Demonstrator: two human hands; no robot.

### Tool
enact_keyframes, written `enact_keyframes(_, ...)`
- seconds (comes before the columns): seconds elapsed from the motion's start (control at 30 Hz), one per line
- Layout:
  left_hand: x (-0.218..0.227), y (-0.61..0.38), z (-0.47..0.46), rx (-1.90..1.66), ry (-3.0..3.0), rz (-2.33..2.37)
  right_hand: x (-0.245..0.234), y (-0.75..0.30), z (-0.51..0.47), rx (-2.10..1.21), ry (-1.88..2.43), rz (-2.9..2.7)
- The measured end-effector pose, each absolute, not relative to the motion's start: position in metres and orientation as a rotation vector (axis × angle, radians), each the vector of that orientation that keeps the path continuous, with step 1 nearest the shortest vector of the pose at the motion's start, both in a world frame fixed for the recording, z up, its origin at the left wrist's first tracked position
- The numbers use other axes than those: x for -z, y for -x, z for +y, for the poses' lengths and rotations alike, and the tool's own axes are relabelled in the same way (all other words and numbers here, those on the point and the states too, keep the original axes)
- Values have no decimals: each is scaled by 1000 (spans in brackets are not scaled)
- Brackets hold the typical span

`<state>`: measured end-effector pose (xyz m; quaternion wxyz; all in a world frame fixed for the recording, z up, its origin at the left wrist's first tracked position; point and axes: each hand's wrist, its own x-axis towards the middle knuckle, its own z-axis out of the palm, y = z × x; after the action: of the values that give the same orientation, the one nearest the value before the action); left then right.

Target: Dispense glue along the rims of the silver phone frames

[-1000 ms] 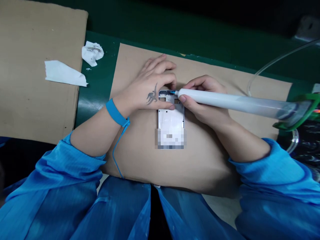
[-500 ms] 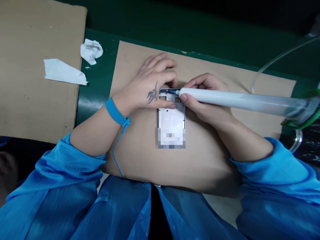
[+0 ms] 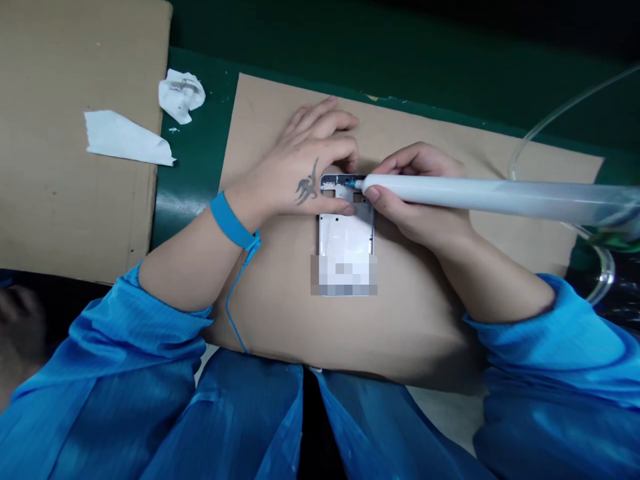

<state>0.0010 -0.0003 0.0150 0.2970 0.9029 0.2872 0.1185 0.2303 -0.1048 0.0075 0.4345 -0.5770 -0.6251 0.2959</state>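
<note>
A phone's middle frame point(image 3: 345, 237), silvery white with a dark top strip and small cut-outs, lies flat on brown cardboard; blurred squares cover its lower end. My left hand point(image 3: 313, 157) grips its upper part, the thumb laid across the frame and the bent index finger by the top edge. In my right hand point(image 3: 425, 200) is a long dispensing syringe point(image 3: 475, 193) filled with white material, held near its front end. Its blue needle tip point(image 3: 351, 183) is at the dark strip along the frame's top; I cannot tell whether it touches.
Cardboard point(image 3: 280, 300) covers the green table point(image 3: 300, 40), with a thicker board point(image 3: 75, 207) at left. White scraps of paper point(image 3: 127, 138) and a crumpled tissue point(image 3: 181, 97) lie there. Clear tubing point(image 3: 535, 130) runs at right. A blue wrist strap's cord point(image 3: 229, 313) hangs down. Another person's hand point(image 3: 20, 327) shows at left.
The syringe and my right hand have shifted slightly to the right, the needle tip moving a little along the frame's top strip. My left hand keeps its hold. The other person's hand shows more.
</note>
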Motion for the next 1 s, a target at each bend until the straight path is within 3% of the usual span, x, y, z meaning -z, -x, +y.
enact_keyframes(1.0,-10,-2,5,-383,-2395,697,4,-237,-101,-651,1411,-1506)
